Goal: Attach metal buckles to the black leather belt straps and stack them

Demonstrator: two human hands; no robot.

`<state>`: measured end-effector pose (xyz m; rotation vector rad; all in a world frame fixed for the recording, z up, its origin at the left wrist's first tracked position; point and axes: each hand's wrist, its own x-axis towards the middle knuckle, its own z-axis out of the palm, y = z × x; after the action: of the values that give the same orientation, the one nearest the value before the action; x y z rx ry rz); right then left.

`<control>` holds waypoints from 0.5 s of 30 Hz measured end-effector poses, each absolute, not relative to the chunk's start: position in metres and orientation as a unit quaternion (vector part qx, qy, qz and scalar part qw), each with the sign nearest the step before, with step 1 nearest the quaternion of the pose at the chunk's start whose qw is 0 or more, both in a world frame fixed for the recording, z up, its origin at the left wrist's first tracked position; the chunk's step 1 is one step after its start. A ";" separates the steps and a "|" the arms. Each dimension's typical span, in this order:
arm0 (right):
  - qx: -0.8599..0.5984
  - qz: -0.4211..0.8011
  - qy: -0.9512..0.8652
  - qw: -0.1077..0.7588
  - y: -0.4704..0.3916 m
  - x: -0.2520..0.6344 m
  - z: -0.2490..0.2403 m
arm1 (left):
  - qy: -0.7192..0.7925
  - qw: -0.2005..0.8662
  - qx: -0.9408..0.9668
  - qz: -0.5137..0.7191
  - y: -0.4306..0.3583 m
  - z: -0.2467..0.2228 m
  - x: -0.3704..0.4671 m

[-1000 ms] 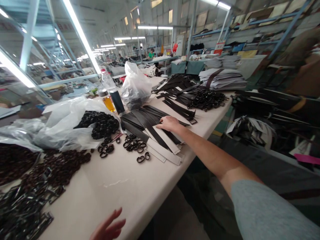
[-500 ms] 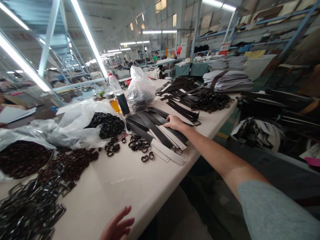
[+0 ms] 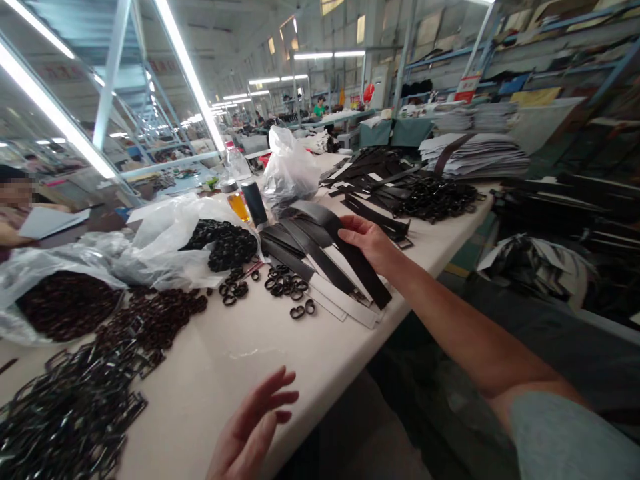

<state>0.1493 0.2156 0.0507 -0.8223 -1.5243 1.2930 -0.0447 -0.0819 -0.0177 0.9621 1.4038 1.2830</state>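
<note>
My right hand (image 3: 364,241) pinches a black belt strap (image 3: 327,217), lifted in a bend over the pile of straps. Its lower end hangs near the table's front edge. Under and beside it lie several dark straps (image 3: 285,247) with pale strips (image 3: 343,301) among them. My left hand (image 3: 257,421) is held over the front edge of the table, fingers apart, with nothing in it. Small black loops (image 3: 285,283) lie left of the straps, two of them (image 3: 303,309) a little nearer to me.
Metal buckles (image 3: 70,407) and brown loops (image 3: 150,320) are heaped on the table's left. Plastic bags (image 3: 160,233), a dark can (image 3: 254,203) and a jar of amber liquid (image 3: 239,207) stand behind. More straps (image 3: 370,170) lie farther back. A person (image 3: 15,207) sits at far left.
My right hand has raised a black strap off the pile, bending it upward. My left hand has come farther into view, moving up and right. The view has shifted slightly.
</note>
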 end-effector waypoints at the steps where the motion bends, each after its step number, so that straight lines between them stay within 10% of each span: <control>1: -0.292 0.557 -0.612 0.480 0.197 0.152 0.053 | 0.556 0.501 0.396 0.533 -0.074 -0.013 -0.045; 15: -0.165 0.596 -0.784 0.053 0.081 0.209 -0.007 | 0.556 0.332 0.227 0.728 -0.070 0.011 -0.084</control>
<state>0.2087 0.0808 -0.0069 -0.5012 -2.3828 1.8111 -0.0839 -0.0702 0.0112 0.5926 1.4519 1.9013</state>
